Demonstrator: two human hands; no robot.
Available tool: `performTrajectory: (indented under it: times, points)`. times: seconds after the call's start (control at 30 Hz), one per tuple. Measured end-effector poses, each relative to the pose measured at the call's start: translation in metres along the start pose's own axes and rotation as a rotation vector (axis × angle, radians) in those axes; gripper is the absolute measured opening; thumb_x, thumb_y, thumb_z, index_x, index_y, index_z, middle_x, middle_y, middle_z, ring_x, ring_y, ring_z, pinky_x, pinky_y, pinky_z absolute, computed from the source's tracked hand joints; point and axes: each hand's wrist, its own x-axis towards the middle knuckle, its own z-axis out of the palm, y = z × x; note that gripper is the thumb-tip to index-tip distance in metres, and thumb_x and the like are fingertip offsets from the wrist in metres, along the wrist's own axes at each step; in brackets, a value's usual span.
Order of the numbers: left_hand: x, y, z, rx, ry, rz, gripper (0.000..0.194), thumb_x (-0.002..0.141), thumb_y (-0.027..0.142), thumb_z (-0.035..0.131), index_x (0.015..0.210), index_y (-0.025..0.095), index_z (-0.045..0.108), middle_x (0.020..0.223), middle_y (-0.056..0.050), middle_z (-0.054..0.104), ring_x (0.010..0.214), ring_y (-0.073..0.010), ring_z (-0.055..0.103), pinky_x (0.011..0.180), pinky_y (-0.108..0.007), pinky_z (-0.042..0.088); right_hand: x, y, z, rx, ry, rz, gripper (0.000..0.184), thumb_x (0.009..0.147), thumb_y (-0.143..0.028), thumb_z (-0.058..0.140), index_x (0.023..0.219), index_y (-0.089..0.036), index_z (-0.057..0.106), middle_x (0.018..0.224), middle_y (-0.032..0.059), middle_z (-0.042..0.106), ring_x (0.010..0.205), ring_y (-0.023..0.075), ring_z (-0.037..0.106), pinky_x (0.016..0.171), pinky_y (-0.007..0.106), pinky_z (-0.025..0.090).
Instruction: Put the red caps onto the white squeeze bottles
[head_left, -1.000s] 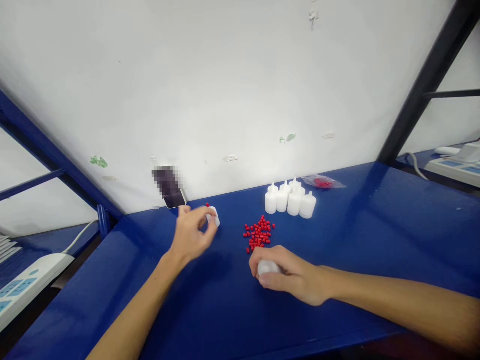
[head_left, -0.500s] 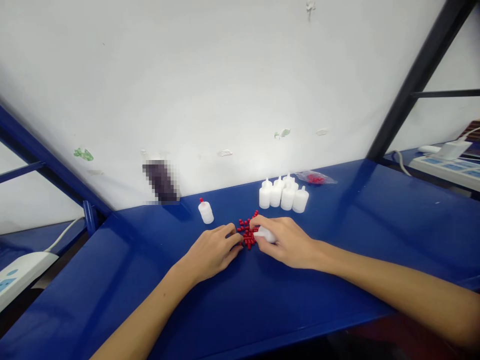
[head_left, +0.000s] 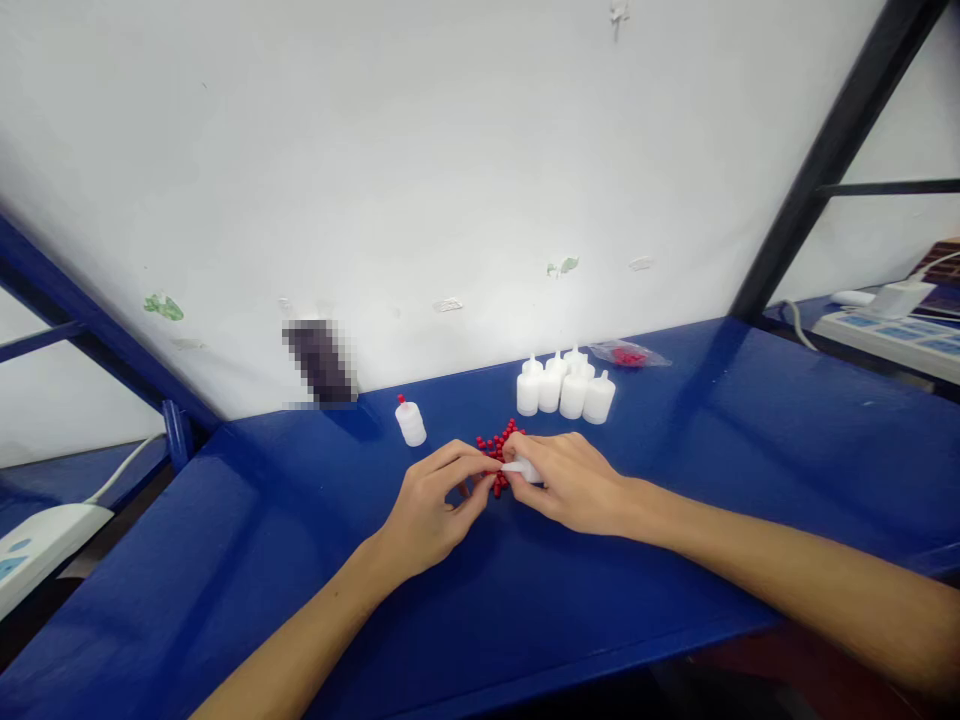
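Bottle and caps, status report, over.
Right hand gripping small white bottle, nozzle toward left hand. Left fingertips at red caps. Nothing in the way.

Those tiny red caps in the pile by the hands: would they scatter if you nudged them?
Probably. The red caps lie loose in a heap on the smooth blue table, so they likely slide or roll. They look small and light, so fiddly to pinch, as the left hand is doing.

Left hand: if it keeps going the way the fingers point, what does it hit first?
Probably the heap of small red caps, then the small white plastic bottle in the right hand; the left hand fingertips look almost on them, depth unclear.
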Motion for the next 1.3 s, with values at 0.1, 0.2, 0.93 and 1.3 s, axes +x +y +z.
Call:
performTrajectory:
  times: [0.1,0.2,0.93,1.3]
  points:
    - [-0.001,0.0,0.001,-0.019,0.01,0.009,0.021,0.089,0.009,0.059,0.106,0.019,0.069,0.093,-0.005,0.068,0.073,-0.0102,0.063,0.059,-0.019,0.051,-0.001,-0.002,-0.002,0.004,0.004,-0.029,0.014,0.093,-0.03,0.047,0.098,-0.02,0.055,0.082,0.0013,0.068,0.065,0.0165,0.058,0.057,0.027,0.023]
    - [-0.001,0.0,0.002,-0.032,-0.008,0.025,0.022,0.088,0.008,0.06,0.105,0.018,0.07,0.093,-0.005,0.069,0.077,-0.011,0.064,0.065,-0.02,0.053,-0.003,-0.004,-0.005,0.032,-0.003,-0.048,0.017,0.091,-0.036,0.05,0.095,-0.02,0.055,0.081,0.0005,0.066,0.065,0.0161,0.056,0.057,0.027,0.023]
    - [-0.006,-0.002,0.01,-0.059,-0.154,0.102,0.027,0.09,0.008,0.056,0.113,0.018,0.063,0.098,-0.006,0.068,0.084,-0.0145,0.063,0.076,-0.026,0.051,-0.002,-0.007,0.001,0.12,-0.002,0.023,0.038,0.085,-0.046,0.05,0.061,-0.018,0.044,0.054,-0.0036,0.045,0.049,0.0087,0.034,0.053,0.026,0.018]
    - [0.012,-0.031,-0.029,0.095,0.462,-0.167,0.008,0.093,0.023,0.05,0.09,0.019,0.058,0.09,-0.003,0.057,0.083,-0.0154,0.057,0.071,-0.027,0.048,-0.001,0.001,0.006,0.289,0.055,-0.029,0.044,0.098,-0.049,0.041,0.076,-0.018,0.062,0.067,0.0002,0.061,0.061,0.0128,0.052,0.059,0.025,0.028]
